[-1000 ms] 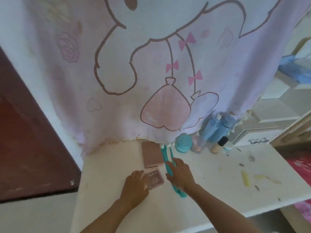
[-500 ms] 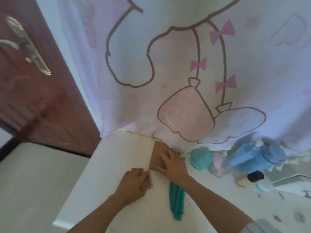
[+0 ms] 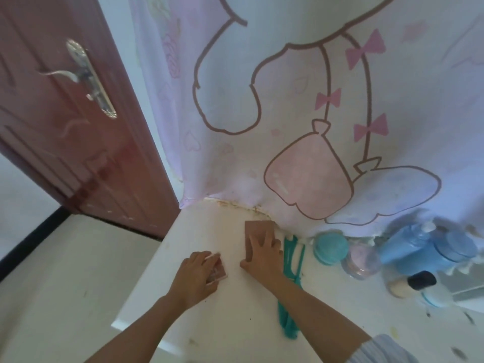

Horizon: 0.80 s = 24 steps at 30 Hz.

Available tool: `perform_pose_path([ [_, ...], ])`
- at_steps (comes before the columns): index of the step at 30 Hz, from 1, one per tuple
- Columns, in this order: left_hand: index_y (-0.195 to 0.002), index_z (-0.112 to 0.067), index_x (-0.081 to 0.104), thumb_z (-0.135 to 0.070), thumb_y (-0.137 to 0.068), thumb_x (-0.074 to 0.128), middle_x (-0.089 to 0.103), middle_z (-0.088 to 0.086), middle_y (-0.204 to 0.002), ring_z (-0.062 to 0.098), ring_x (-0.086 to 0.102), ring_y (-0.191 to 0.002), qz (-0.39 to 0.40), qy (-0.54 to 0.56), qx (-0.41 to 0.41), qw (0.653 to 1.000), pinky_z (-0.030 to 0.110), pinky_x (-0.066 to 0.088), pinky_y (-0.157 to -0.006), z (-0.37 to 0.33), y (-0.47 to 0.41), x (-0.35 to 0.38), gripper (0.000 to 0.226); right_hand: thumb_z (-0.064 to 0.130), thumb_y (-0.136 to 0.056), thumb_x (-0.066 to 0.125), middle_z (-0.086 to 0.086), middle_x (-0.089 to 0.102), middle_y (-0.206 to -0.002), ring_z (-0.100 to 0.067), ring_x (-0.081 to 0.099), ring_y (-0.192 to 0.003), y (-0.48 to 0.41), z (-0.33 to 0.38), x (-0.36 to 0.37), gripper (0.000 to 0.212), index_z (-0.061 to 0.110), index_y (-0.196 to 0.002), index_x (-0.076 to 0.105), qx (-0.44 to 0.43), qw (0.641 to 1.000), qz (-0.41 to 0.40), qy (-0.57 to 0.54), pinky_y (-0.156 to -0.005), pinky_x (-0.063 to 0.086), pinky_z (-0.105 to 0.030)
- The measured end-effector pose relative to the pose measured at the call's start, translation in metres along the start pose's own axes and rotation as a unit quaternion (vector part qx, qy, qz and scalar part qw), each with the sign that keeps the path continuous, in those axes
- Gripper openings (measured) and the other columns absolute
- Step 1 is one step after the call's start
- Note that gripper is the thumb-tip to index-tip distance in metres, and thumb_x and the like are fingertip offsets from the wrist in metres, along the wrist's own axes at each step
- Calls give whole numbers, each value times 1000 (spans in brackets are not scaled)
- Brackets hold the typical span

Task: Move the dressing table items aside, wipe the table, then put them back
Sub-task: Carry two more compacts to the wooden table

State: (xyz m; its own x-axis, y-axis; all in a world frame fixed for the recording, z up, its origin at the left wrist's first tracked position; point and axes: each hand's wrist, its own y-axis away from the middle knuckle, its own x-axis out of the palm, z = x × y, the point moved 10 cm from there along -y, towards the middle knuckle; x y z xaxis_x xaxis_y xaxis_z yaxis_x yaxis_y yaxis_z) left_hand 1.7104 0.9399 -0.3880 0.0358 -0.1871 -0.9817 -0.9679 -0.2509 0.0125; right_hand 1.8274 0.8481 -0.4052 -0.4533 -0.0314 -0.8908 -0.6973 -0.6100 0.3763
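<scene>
Left of the teal plastic comb (image 3: 290,268) — right hand (image 3: 262,258), fingers spread, pins the flat brown case (image 3: 255,227), likely for sliding; left hand (image 3: 196,280) curls round the small pink compact (image 3: 219,271)

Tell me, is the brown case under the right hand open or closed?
Closed: the brown case lies flat, one plain slab with no raised lid; the right hand rests on it.

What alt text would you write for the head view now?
On a white dressing table, the left hand holds a small pink compact and the right hand rests flat on a brown case. At the right stand blue bottles and jars, before a cartoon-printed cloth.
</scene>
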Motion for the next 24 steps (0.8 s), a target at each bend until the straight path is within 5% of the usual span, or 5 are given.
perform_pose_path([
  [6,-107,-23,48,-47,-49,60,69,-5,-86,13,66,-70,-29,2,-9,1000,22,52,-53,15,4,-24,64,38,-87,48,-18,-11,-153,-40,8,-139,8,2,2,65,24,-143,19,-23,999,-19,44,-111,18,-47],
  [11,-104,-20,53,-46,-44,64,68,-3,-84,16,67,-68,-27,6,-24,999,24,52,-50,29,12,-32,66,42,-90,45,-23,13,-146,-39,29,-125,8,3,-1,61,25,-143,19,13,999,-15,39,-103,30,-44],
  [17,-104,-19,56,-41,-45,65,68,-2,-84,21,67,-69,-60,20,-81,995,28,53,-50,47,24,-43,63,40,-83,55,-17,19,-142,-34,26,-124,14,13,-11,70,27,-143,21,-35,997,-26,57,-100,30,-41],
  [24,-121,-12,59,-34,-68,65,63,7,-110,35,57,-103,-81,87,-224,967,43,47,-85,79,55,-52,58,38,-80,56,-12,21,-142,-32,24,-127,17,59,-38,68,25,-140,27,-137,987,-71,40,-101,28,-39],
])
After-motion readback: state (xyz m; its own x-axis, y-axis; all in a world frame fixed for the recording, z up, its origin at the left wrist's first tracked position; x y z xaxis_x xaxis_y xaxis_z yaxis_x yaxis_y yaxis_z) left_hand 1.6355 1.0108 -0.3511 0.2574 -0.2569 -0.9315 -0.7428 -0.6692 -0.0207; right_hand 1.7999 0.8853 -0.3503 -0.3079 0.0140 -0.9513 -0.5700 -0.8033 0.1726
